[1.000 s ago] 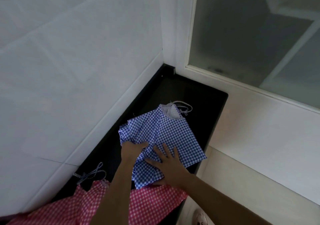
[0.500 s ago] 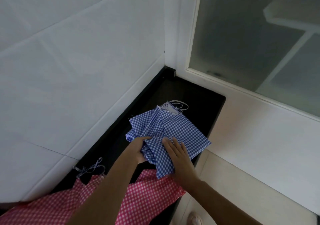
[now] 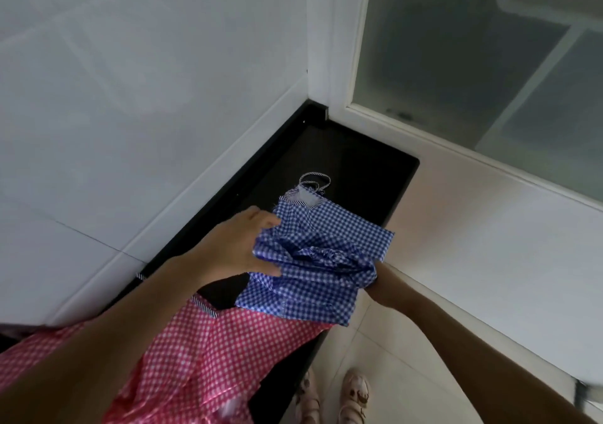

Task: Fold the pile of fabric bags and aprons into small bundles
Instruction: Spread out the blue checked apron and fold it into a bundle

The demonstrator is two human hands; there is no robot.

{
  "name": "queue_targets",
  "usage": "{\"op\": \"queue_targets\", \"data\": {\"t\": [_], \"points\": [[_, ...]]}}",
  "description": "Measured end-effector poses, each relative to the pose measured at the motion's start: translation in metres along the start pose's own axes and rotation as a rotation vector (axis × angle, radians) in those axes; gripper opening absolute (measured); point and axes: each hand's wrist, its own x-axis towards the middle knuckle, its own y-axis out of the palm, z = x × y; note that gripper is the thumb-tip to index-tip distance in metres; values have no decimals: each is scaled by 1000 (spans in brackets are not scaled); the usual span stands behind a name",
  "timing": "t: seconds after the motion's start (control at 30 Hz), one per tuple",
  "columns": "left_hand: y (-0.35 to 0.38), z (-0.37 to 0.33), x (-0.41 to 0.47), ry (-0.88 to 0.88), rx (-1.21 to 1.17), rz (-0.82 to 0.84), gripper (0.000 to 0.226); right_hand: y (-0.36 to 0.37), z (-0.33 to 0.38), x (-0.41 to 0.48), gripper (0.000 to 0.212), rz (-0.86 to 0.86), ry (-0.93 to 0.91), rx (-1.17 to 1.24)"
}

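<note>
While bunched above the black counter [image 3: 359,169], blue checked cloth [image 3: 326,224] overlaps pink checked cloth [image 3: 212,342]. Left grip [image 3: 238,247] clamps its left edge; right grip [image 3: 380,285] is buried under its right end, closure cannot be told. Judged light, limp: hold at hemmed edges.

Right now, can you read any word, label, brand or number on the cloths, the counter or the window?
No readable text anywhere in view.
Blue cloth: checks only; the white patch at its top edge shows no legible print.
Pink cloth: checks only.
Counter and window: no marks or signs.
Shoes: a pattern, too blurred to read.
</note>
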Motion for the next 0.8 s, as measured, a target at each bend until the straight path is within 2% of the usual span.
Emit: {"op": "queue_targets", "data": {"t": [0.07,0.13,0.27,0.37,0.4,0.5,0.57,0.67,0.73,0.8], "points": [[14,-7,3,163,173,32,112,-4,-1,-4,28,13,26,53],[38,-9,9,239,305,146,126,-6,-6,-4,30,42,40,63],[85,5,15,203,381,390,122,2,-7,-4,27,103,-70,-65],[112,23,12,185,419,468,113,26,-17,-4,26,52,-379,-361],[117,27,11,182,415,478,114,34,-26,-3,32,43,-435,-492],[122,28,11,180,432,500,117,45,-34,-13,79,86,-448,-690],[124,24,10,173,432,511,117,52,-40,-18,89,79,-471,-737],[125,23,11,153,407,516,120,56,-46,-13,64,12,-530,-710],[124,23,12,136,389,524,122,53,-41,-12,43,-13,-462,-448],[116,20,12,123,336,520,122,41,-24,-14,21,-25,-213,-67]]}}
